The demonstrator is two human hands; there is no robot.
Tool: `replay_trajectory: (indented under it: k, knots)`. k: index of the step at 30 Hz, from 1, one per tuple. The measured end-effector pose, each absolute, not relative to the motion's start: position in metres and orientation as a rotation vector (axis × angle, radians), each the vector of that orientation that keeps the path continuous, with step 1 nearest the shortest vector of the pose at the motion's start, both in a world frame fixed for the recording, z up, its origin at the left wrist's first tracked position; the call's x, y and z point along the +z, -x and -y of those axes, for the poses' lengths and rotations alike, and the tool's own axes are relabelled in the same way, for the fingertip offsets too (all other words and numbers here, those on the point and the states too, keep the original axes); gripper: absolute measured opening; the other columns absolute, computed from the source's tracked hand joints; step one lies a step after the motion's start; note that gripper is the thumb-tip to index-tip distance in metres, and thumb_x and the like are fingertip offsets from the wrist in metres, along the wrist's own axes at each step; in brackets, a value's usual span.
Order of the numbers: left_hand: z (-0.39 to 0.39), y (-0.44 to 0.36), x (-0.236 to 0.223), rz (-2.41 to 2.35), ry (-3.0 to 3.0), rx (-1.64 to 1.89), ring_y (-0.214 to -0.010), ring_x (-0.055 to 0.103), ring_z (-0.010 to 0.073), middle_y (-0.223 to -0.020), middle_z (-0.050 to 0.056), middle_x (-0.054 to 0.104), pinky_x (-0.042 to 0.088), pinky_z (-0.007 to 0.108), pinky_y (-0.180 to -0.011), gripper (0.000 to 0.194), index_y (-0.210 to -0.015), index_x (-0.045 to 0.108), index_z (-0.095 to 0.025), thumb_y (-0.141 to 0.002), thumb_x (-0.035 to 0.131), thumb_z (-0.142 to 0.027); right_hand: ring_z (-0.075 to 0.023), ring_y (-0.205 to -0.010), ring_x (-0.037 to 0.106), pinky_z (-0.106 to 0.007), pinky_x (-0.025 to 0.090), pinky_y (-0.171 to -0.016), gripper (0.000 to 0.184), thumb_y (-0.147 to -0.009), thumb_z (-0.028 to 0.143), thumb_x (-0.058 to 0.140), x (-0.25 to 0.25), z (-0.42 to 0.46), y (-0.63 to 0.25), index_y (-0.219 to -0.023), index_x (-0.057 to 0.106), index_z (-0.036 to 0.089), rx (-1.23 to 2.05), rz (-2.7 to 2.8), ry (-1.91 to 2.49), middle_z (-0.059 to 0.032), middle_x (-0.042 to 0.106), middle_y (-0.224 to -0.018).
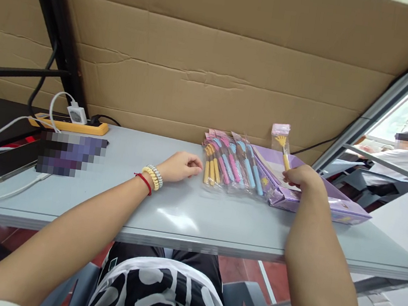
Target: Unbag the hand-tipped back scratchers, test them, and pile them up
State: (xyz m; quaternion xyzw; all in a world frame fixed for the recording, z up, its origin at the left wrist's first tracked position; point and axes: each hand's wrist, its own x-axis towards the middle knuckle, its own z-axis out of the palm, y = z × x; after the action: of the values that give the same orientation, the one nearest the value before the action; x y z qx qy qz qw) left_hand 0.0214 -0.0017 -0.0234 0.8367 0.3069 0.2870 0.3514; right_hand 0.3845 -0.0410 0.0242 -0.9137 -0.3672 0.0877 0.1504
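My right hand (301, 177) is closed round the lower end of a yellow claw-headed stick (283, 151) in a clear plastic sleeve, held above a purple open box (307, 200). My left hand (183, 166) rests on the grey tabletop with fingers curled in and nothing visible in them. Just beyond its fingertips lies a spread row of similar wrapped sticks: yellow-handled ones (212, 170), pink-handled ones (222, 168) and blue-handled ones (249, 169). The box stands to the right of that row, and my right hand and forearm cover part of it.
On the left are a yellow power strip (67, 125) with a white charger (77, 114), a phone (0, 160) and white cables (12, 192). Cardboard (216, 63) walls the back. A metal frame (390, 93) stands at right, with a seated person (403, 166) beyond.
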Motion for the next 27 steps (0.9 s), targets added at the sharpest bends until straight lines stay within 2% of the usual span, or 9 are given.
replay_trajectory:
  k: [5, 12, 15, 18, 21, 23, 25, 27]
  knots:
    - [0.002, -0.021, -0.022, -0.821, -2.229, 0.67, -0.06, 0.058, 0.0119, -0.065, 0.0, 0.063, 0.046, 0.025, -0.061, 0.017, -0.082, 0.064, -0.015, -0.076, 0.056, -0.029, -0.014, -0.049, 0.05, -0.03, 0.04, -0.052, 0.022, -0.08, 0.018, 0.055, 0.021, 0.044, -0.39, -0.06, 0.061, 0.011, 0.306, 1.025, 2.668, -0.0083, 0.059, -0.058]
    - [0.001, -0.02, -0.024, -0.81, -2.278, 0.605, -0.062, 0.059, 0.0134, -0.065, 0.0, 0.063, 0.046, 0.026, -0.063, 0.02, -0.083, 0.065, -0.016, -0.076, 0.055, -0.032, -0.0211, -0.053, 0.056, -0.036, 0.041, -0.056, 0.014, -0.059, 0.01, 0.062, 0.016, 0.045, -0.389, -0.048, 0.056, 0.016, 0.297, 1.205, 2.638, -0.0104, 0.06, -0.058]
    - [0.0, -0.019, -0.024, -0.815, -2.288, 0.595, -0.062, 0.059, 0.0134, -0.065, 0.0, 0.063, 0.045, 0.026, -0.063, 0.02, -0.083, 0.065, -0.016, -0.076, 0.055, -0.032, -0.0213, -0.05, 0.054, -0.038, 0.04, -0.056, 0.018, -0.059, 0.009, 0.062, 0.016, 0.045, -0.389, -0.045, 0.054, 0.017, 0.282, 1.217, 2.613, -0.0097, 0.059, -0.055]
    - [0.001, -0.019, -0.022, -0.83, -2.287, 0.579, -0.061, 0.059, 0.0135, -0.065, 0.0, 0.063, 0.045, 0.026, -0.064, 0.02, -0.083, 0.065, -0.016, -0.076, 0.055, -0.032, -0.02, -0.048, 0.052, -0.038, 0.039, -0.057, 0.025, -0.068, 0.015, 0.063, 0.02, 0.046, -0.387, -0.045, 0.054, 0.018, 0.257, 1.175, 2.588, -0.0102, 0.056, -0.053]
    - [0.003, -0.02, -0.022, -0.837, -2.296, 0.554, -0.06, 0.058, 0.0139, -0.064, -0.001, 0.063, 0.044, 0.026, -0.063, 0.021, -0.083, 0.066, -0.016, -0.076, 0.055, -0.032, -0.0195, -0.054, 0.053, -0.037, 0.039, -0.061, 0.019, -0.075, 0.021, 0.06, 0.027, 0.047, -0.382, -0.056, 0.059, 0.016, 0.176, 1.115, 2.559, -0.0119, 0.059, -0.061]
    - [0.003, -0.02, -0.022, -0.837, -2.306, 0.544, -0.06, 0.058, 0.0143, -0.063, -0.001, 0.063, 0.044, 0.026, -0.063, 0.021, -0.084, 0.066, -0.016, -0.075, 0.055, -0.032, -0.0207, -0.065, 0.054, -0.037, 0.04, -0.067, 0.01, -0.076, 0.023, 0.059, 0.031, 0.047, -0.375, -0.069, 0.062, 0.016, -0.065, 1.108, 2.422, -0.0129, 0.061, -0.072]
    - [0.002, -0.02, -0.023, -0.839, -2.311, 0.539, -0.061, 0.058, 0.0142, -0.063, -0.001, 0.063, 0.044, 0.026, -0.062, 0.021, -0.084, 0.066, -0.016, -0.075, 0.054, -0.032, -0.0205, -0.072, 0.054, -0.036, 0.039, -0.072, 0.012, -0.078, 0.025, 0.055, 0.033, 0.047, -0.364, -0.082, 0.063, 0.017, -0.349, 1.151, 2.105, -0.0126, 0.062, -0.08]
    - [0.001, -0.02, -0.023, -0.843, -2.319, 0.533, -0.061, 0.058, 0.014, -0.062, -0.001, 0.063, 0.043, 0.025, -0.062, 0.022, -0.085, 0.066, -0.016, -0.076, 0.054, -0.031, -0.0177, -0.071, 0.053, -0.032, 0.04, -0.072, 0.017, -0.078, 0.023, 0.052, 0.032, 0.045, -0.351, -0.089, 0.063, 0.016, -0.421, 1.198, 1.734, -0.0109, 0.063, -0.081]
